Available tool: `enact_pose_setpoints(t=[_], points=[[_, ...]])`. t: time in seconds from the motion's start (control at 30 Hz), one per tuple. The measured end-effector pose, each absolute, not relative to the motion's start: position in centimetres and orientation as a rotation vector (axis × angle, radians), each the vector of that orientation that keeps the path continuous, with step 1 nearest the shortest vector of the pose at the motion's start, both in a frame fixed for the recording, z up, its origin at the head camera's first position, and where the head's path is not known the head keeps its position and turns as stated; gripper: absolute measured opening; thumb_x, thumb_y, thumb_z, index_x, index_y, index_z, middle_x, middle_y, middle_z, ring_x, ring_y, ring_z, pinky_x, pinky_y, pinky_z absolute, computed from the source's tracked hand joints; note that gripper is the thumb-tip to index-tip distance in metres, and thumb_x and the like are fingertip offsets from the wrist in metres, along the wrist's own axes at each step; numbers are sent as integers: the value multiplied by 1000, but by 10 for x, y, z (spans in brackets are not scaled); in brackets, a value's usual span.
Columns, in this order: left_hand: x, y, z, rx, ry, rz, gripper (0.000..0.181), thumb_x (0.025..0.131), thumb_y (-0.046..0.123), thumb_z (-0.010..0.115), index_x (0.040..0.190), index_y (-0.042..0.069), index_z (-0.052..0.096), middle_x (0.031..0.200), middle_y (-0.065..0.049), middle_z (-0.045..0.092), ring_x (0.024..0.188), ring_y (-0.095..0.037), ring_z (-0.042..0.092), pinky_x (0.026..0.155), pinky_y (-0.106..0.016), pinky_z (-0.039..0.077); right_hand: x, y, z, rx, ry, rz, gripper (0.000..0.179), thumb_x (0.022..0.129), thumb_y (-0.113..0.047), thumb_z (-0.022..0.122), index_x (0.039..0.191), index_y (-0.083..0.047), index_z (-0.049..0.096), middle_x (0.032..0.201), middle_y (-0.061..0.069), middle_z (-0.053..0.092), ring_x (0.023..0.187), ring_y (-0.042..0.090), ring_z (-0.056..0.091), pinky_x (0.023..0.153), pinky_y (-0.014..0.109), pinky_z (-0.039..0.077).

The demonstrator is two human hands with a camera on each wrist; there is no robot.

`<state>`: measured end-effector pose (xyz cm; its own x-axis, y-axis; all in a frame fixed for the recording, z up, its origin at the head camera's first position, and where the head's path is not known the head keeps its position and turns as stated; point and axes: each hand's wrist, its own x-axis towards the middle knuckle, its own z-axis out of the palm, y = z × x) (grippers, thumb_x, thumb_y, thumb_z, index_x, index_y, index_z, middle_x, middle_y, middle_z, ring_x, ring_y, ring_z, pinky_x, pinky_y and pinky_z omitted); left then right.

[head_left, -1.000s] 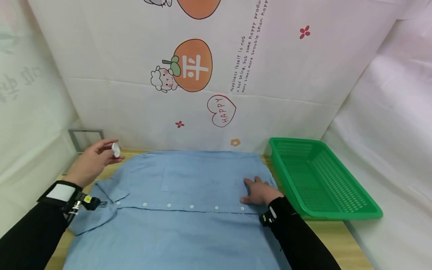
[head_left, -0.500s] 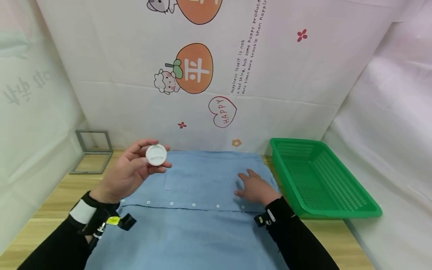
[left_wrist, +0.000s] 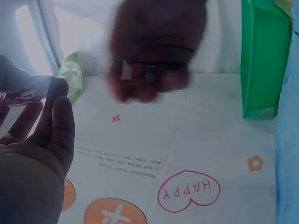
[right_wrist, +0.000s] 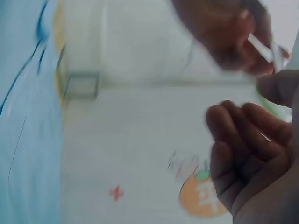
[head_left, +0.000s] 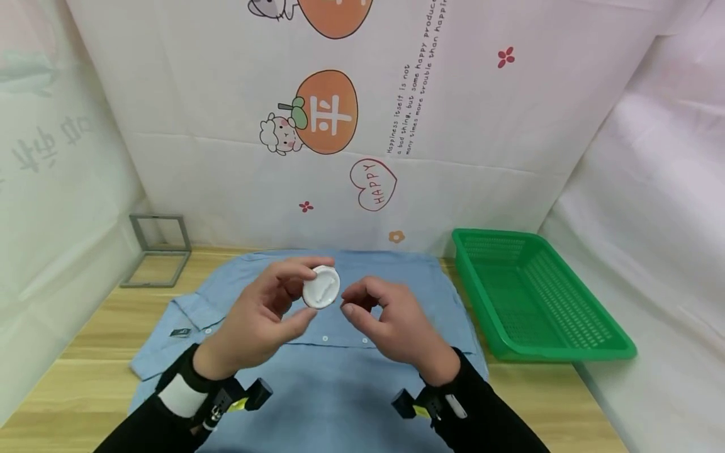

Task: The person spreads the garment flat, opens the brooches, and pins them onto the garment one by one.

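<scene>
My left hand [head_left: 257,321] pinches a round badge [head_left: 321,287] between thumb and fingers, holding it up over the shirt. Its white back, with a thin raised line like a pin across it, faces the head camera. A printed picture shows on the other face of the badge [left_wrist: 28,95] in the left wrist view. Close to the badge's right edge is my right hand [head_left: 399,321], fingers loosely curled and holding nothing. Below both hands a light blue button-up shirt [head_left: 334,371] lies spread sideways, collar to the left, a dark label [head_left: 180,332] near the collar.
A green perforated basket [head_left: 493,314] stands at the right on the wooden table [head_left: 73,384]. At the back left is a grey hinged frame [head_left: 184,233]. Printed white cloth [head_left: 453,201] walls the back and both sides.
My left hand has brought the badge from the far left to the middle and turned its back toward the head camera. My right hand has left the shirt and come up beside the badge.
</scene>
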<state>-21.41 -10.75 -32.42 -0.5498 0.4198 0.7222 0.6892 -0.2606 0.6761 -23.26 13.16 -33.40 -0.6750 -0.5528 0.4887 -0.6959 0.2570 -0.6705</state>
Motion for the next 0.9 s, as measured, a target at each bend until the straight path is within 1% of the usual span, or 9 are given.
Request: enact_pose_setpoints(t=[0.1,0.2,0.3,0.43,0.5,0.6,0.73,0.8,0.9], points=[[-207,-99,-325,-1376,-1777,-1739,30,96,-3,61,124,-1,49,141,-21,48,118,-31,56,86,-32,51,-220,125,-327,1274,-2169,1672,12,102,-8,58,112,-8,64,95,3,66,78,17,61,67,34,54],[-204,-92,-326,-1383,-1735,-1582,24,99,7,61,119,-2,50,138,-19,50,113,-29,57,78,-30,50,-211,119,-324,1299,-2038,1922,9,102,-5,56,109,-2,60,98,12,65,78,24,62,70,37,55],[-203,-86,-327,-1357,-1687,-1442,23,99,10,62,116,-3,51,135,-17,52,112,-29,57,74,-30,49,-205,114,-325,1264,-1972,2066,9,102,-5,54,105,2,58,96,16,64,76,25,61,69,35,55],[-204,-83,-328,-1332,-1639,-1361,28,98,11,64,118,-5,52,135,-18,53,114,-30,56,75,-29,48,-201,112,-324,1225,-1906,2172,12,102,-5,53,103,6,56,90,13,62,74,23,59,67,30,51],[-205,-83,-328,-1344,-1625,-1365,32,98,12,65,120,-5,51,135,-18,54,114,-30,57,73,-30,48,-199,112,-323,1241,-1865,2214,13,102,-5,52,103,7,55,88,10,62,71,22,57,66,29,50],[-203,-83,-329,-1380,-1630,-1410,37,99,15,65,127,-5,50,137,-18,55,111,-27,59,71,-30,48,-197,114,-320,1265,-1803,2271,14,103,-4,49,105,8,54,89,7,62,68,22,54,65,30,50],[-199,-81,-330,-1444,-1625,-1493,43,101,16,61,134,-8,47,138,-21,54,113,-28,59,78,-31,53,-193,117,-316,1203,-1785,2357,11,102,-6,52,108,2,56,89,5,62,65,18,52,62,27,50],[-198,-80,-329,-1471,-1616,-1524,44,102,15,59,137,-9,45,138,-23,53,115,-29,59,82,-33,54,-192,118,-315,1160,-1798,2401,9,100,-6,54,107,-1,57,86,5,60,64,17,52,61,26,50],[-197,-79,-328,-1494,-1616,-1540,46,104,15,55,141,-10,43,138,-23,53,114,-28,59,85,-35,54,-190,118,-314,1138,-1810,2442,8,100,-6,57,105,1,57,81,6,58,61,17,52,60,26,50]])
